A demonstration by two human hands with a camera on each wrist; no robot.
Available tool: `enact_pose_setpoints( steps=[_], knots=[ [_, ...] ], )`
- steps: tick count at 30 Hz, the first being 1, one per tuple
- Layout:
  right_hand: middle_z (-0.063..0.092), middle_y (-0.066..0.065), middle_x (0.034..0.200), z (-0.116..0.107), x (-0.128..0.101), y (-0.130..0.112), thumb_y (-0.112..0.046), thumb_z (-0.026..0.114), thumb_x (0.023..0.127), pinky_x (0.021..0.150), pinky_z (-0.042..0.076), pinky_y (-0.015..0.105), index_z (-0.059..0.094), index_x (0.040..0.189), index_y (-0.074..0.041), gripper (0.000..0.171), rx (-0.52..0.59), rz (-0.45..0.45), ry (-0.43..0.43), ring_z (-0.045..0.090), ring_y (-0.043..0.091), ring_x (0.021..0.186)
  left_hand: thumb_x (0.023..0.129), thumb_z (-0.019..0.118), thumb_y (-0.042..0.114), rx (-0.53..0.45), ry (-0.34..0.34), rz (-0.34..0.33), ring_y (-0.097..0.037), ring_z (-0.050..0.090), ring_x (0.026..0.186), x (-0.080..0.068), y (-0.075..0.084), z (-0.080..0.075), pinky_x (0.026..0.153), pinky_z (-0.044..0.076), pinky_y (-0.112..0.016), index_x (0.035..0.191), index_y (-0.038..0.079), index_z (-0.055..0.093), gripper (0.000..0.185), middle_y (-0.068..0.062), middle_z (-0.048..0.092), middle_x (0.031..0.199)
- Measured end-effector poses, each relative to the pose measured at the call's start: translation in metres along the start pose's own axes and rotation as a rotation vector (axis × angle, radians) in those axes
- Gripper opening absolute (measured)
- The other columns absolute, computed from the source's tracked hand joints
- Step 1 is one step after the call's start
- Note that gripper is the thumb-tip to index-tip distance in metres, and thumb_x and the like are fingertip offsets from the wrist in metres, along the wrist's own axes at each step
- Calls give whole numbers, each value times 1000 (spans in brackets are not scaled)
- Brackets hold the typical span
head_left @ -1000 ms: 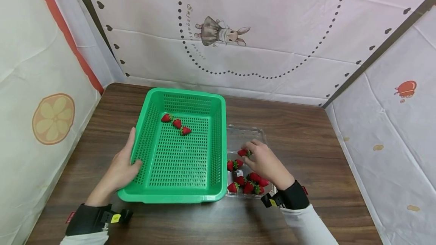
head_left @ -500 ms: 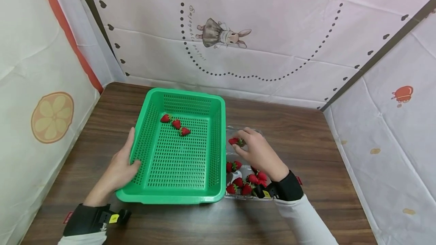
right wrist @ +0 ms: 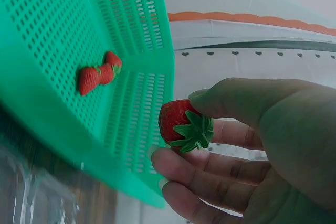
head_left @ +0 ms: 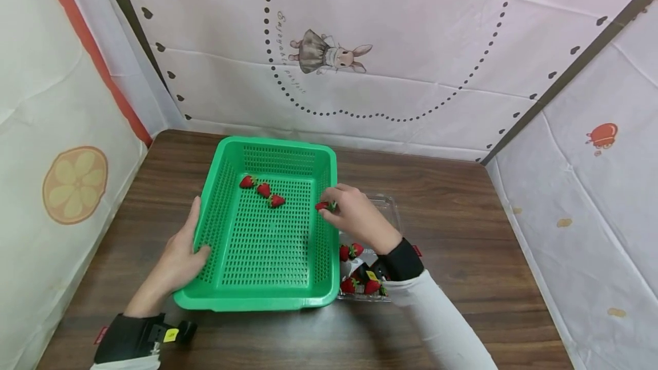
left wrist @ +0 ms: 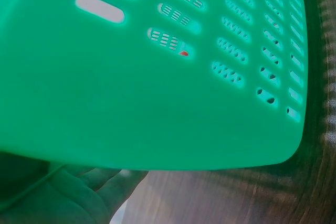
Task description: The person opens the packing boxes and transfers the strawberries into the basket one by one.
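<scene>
Right hand [head_left: 357, 217], fingers pinching a strawberry [head_left: 322, 206] over the right rim of the green basket [head_left: 257, 300]. Left hand [head_left: 177, 260] gripping the basket's left wall. Three strawberries [head_left: 263, 189] inside; clear tray [head_left: 386, 205] on bench [head_left: 452, 233].

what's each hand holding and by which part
Right hand pinches a strawberry at its leafy end. Left hand grips the basket by its left rim.
</scene>
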State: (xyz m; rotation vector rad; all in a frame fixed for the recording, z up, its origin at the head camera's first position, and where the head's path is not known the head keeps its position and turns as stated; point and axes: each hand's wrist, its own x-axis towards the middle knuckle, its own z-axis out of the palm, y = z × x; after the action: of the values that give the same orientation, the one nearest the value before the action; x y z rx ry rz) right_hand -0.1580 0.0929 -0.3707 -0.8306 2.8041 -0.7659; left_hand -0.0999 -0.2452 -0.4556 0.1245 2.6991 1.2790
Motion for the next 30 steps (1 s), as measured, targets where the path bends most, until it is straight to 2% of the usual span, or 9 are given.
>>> enact_pose_setpoints(
  steps=[6,9,13,18,25,28,30],
  knots=[
    [66,6,107,14,23,-6,-20,58,96,79,48,32,66,114,-7,23,-18,-38,-40,60,18,92,90,48,-4,-12,-12,-10,-50,45,122,-2,-1,3,80,45,-48,150,31,-23,99,-32,10,157],
    [67,6,107,19,34,-9,-21,59,97,84,48,34,67,113,-9,23,-27,-37,-66,61,19,98,90,48,-5,-19,-12,-7,-53,44,123,-2,0,4,81,46,-50,150,30,-23,99,-33,10,157],
    [68,4,103,25,49,-12,-21,59,96,81,48,31,68,109,-11,19,-28,-25,-81,60,15,89,90,47,-5,-31,-10,-9,-54,44,123,-2,0,4,82,47,-52,150,31,-23,100,-33,10,157],
    [66,3,98,37,64,-11,-23,59,96,70,42,26,68,108,-11,19,-38,-5,-119,55,12,75,89,47,-5,-34,-5,-11,-55,40,127,-2,0,3,85,46,-57,150,32,-23,100,-32,9,158],
    [66,4,99,51,79,-12,-23,59,97,67,40,24,67,111,-10,21,-31,57,-177,53,10,71,89,47,-5,-29,1,-5,-55,38,128,-2,0,3,87,45,-60,150,31,-23,100,-31,9,158],
    [67,5,99,58,85,-13,-23,60,96,67,39,25,67,108,-10,19,-49,85,-194,52,12,69,89,47,-5,-25,3,-3,-55,39,128,-2,0,2,86,45,-58,150,31,-23,100,-31,9,158],
    [67,6,104,62,90,-14,-24,61,95,69,42,25,66,111,-9,22,-65,110,-207,56,15,73,89,47,-5,-25,4,-3,-54,40,127,-2,0,1,85,46,-56,150,31,-23,100,-31,9,158]
  ],
)
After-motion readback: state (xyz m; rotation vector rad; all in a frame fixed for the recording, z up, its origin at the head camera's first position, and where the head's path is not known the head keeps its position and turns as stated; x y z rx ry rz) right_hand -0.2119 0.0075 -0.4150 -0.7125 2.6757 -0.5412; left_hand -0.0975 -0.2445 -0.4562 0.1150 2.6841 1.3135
